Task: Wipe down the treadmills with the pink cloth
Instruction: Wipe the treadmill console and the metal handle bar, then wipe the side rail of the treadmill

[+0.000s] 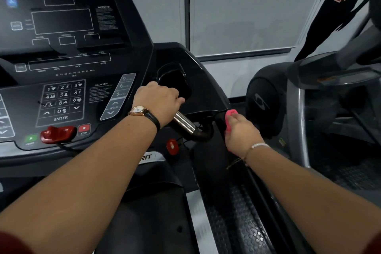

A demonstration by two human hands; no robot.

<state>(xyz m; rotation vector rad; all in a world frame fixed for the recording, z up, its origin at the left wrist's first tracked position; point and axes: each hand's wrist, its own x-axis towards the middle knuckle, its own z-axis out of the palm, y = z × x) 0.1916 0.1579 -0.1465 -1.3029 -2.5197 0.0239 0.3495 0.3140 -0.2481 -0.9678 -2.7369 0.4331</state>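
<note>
I stand on a black treadmill whose console [61, 51] fills the upper left. My left hand [158, 101], with a watch on the wrist, grips the chrome pulse handle [184, 122] near the cup holder [175, 82]. My right hand [241, 134] grips the bunched pink cloth [229, 118] and holds it against the black right handrail [220, 121]. Only the cloth's top end shows above my fingers; the rest is hidden in the fist.
A red safety key [58, 133] and a red STOP button [84, 129] sit at the console's lower edge, with a red clip [172, 146] hanging below. The studded side rail [243, 218] runs down right. Another exercise machine [309, 93] stands at the right before a white wall.
</note>
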